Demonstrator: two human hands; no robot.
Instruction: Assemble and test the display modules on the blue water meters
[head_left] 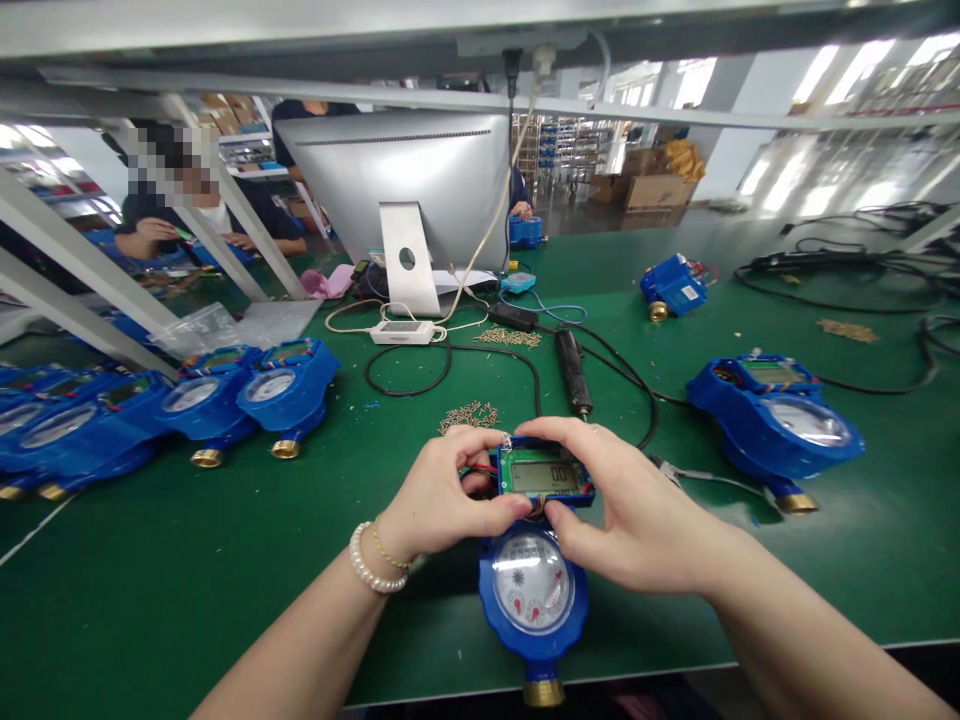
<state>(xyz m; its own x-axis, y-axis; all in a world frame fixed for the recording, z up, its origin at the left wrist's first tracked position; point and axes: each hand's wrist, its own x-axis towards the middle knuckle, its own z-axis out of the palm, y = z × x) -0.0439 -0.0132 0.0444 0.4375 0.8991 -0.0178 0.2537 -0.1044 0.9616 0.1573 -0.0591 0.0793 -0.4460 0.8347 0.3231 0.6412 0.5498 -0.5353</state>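
A blue water meter point(489, 590) with a round dial and a brass pipe end lies before me at the table's front edge. At its upper end is a green circuit board with a lit display point(541, 476) reading about 0.0. My left hand point(442, 490) grips the display module's left side, thumb on the lower edge, fingers behind; red and black wires show beside them. My right hand point(622, 510) holds the module's right side, thumb below and forefinger along the top. Its other fingers are partly hidden.
Several blue meters point(289, 385) stand at left, another meter point(780, 420) at right. Beyond my hands lie an electric screwdriver point(573, 372), piles of screws point(469, 415) and black cables. A monitor point(405, 190) stands behind. A co-worker point(217, 215) sits at far left.
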